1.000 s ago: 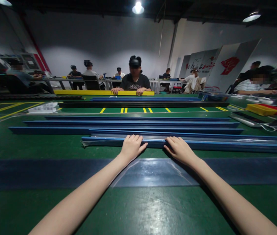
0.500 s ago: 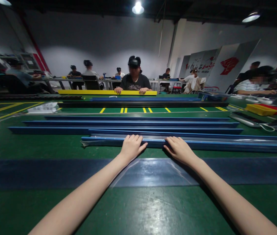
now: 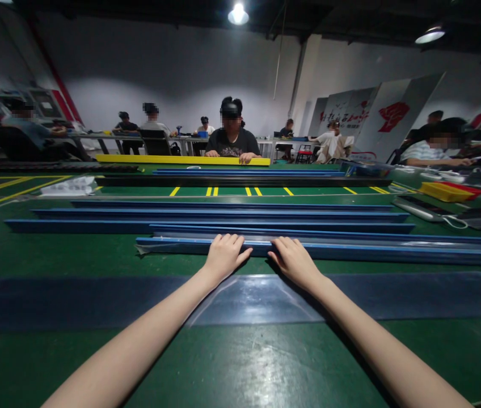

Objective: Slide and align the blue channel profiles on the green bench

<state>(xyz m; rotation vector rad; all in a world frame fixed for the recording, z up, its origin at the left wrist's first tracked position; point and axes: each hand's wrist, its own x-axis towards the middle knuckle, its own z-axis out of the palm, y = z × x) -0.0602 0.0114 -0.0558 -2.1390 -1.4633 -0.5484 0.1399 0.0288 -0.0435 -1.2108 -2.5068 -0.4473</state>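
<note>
A long blue channel (image 3: pixel 372 250) lies crosswise on the green table (image 3: pixel 244 362), with clear film at its left end. My left hand (image 3: pixel 226 254) grips its near edge, fingertips over the rim and thumb pointing right. Just to the right, my right hand (image 3: pixel 291 256) holds the same edge, fingers curled over the rim and thumb turned toward the left hand. A small gap parts the two hands. Between my forearms and beyond them, a flat transparent strip (image 3: pixel 257 297) stretches across the table.
More blue channels (image 3: pixel 74 226) lie behind, then a black channel (image 3: pixel 138 181). Across the table a person (image 3: pixel 232 139) holds a yellow channel (image 3: pixel 159 160). At the right are a yellow tray (image 3: pixel 444 191) and a dark device (image 3: pixel 421 208). Crumpled plastic (image 3: pixel 68 187) lies at the left.
My right hand has slid left along the channel, closer to my left hand. The left hand keeps its place on the edge. The whole view has shifted slightly.
</note>
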